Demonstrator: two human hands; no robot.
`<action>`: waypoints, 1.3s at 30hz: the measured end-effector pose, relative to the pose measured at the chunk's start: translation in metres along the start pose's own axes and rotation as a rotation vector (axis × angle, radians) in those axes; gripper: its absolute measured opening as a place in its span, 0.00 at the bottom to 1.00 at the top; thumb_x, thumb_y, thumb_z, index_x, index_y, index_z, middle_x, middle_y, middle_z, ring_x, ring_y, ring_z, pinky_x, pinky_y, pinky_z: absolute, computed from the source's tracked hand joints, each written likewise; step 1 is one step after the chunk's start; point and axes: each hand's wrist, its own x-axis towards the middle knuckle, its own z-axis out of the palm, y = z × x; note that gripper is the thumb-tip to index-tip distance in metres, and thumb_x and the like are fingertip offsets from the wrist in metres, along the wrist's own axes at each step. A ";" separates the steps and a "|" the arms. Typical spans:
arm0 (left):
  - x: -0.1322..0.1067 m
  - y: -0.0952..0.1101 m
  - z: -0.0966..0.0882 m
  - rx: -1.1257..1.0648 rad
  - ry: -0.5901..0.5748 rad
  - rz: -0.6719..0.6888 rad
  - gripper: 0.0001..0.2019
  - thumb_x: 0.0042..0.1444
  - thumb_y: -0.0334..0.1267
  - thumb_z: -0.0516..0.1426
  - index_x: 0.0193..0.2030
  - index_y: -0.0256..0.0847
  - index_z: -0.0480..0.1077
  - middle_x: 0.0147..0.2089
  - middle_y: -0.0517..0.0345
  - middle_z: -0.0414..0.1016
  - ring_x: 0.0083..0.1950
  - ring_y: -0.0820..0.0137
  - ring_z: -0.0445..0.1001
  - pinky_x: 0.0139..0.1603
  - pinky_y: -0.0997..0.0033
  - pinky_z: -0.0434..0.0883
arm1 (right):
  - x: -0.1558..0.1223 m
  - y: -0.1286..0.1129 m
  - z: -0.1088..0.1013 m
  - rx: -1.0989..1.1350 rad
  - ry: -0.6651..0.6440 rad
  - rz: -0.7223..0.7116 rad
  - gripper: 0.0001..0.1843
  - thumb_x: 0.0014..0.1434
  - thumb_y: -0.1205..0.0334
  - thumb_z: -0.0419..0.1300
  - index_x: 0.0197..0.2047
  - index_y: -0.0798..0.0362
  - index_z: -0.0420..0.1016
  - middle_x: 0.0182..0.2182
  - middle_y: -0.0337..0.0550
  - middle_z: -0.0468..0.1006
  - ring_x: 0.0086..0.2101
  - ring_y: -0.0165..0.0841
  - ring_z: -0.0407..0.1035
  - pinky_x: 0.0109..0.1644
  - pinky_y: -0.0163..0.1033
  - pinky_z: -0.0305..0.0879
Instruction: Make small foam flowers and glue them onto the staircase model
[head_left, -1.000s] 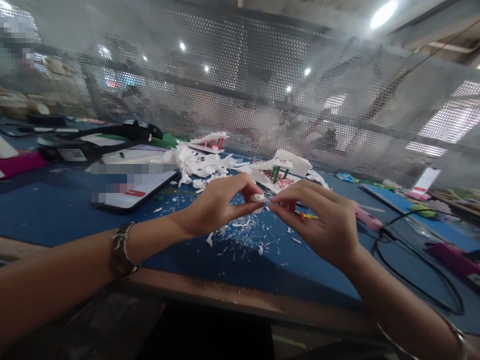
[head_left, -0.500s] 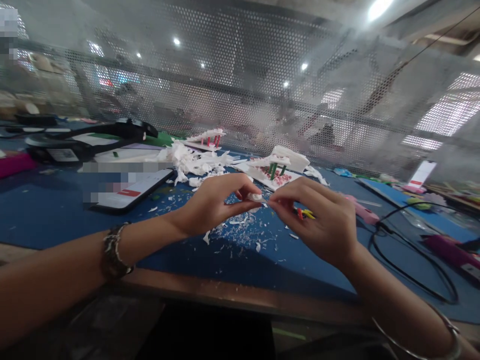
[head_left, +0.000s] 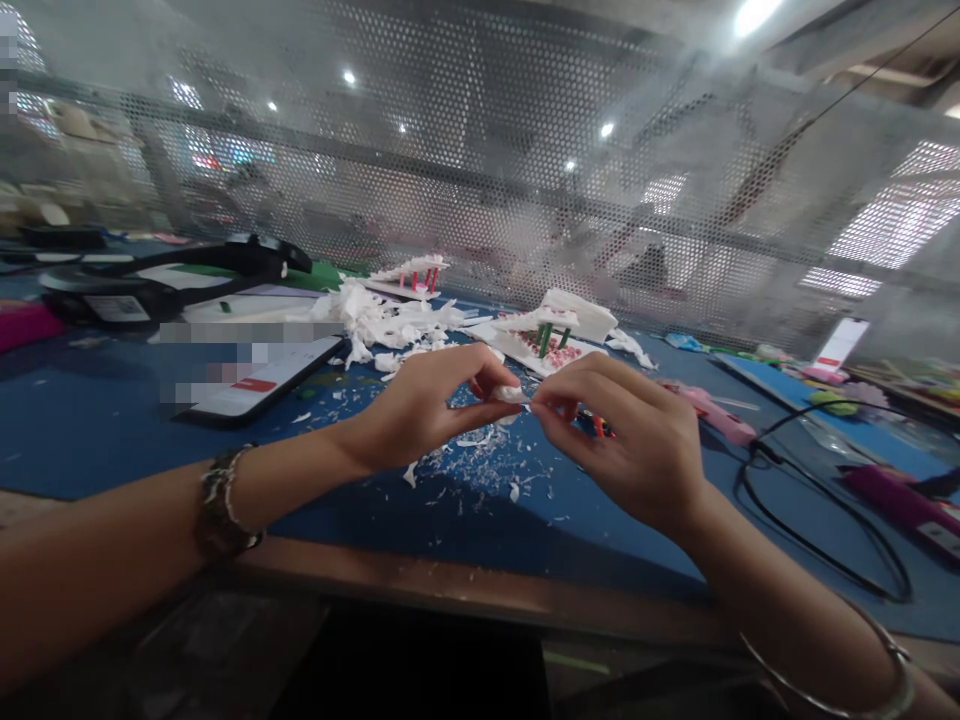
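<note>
My left hand (head_left: pixel 431 405) and my right hand (head_left: pixel 630 440) meet above the blue mat (head_left: pixel 112 410), fingertips together. Both pinch one small white scrap (head_left: pixel 513 394) between thumb and forefinger. Under my right fingers a small red and yellow object (head_left: pixel 600 428) shows; I cannot tell whether that hand holds it. White shavings (head_left: pixel 487 470) lie scattered on the mat below the hands. A bracelet sits on each wrist.
A phone (head_left: pixel 259 385) lies to the left. Behind the hands are a heap of white scraps (head_left: pixel 390 320) and small white models with red and green posts (head_left: pixel 551 335). A black cable (head_left: pixel 817 500) and pink tools (head_left: pixel 712 415) lie right. A perforated screen (head_left: pixel 480 180) closes the back.
Both hands have stayed pinched on the white scrap, and the right hand has shifted slightly left and down. The view has drifted a little.
</note>
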 end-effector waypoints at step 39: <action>-0.002 0.005 -0.006 -0.042 -0.310 0.085 0.26 0.54 0.33 0.49 0.58 0.36 0.44 0.34 0.55 0.68 0.31 0.75 0.67 0.37 0.75 0.66 | -0.005 0.001 0.008 0.597 -0.206 0.321 0.04 0.54 0.67 0.52 0.29 0.55 0.60 0.24 0.36 0.67 0.24 0.22 0.63 0.27 0.28 0.61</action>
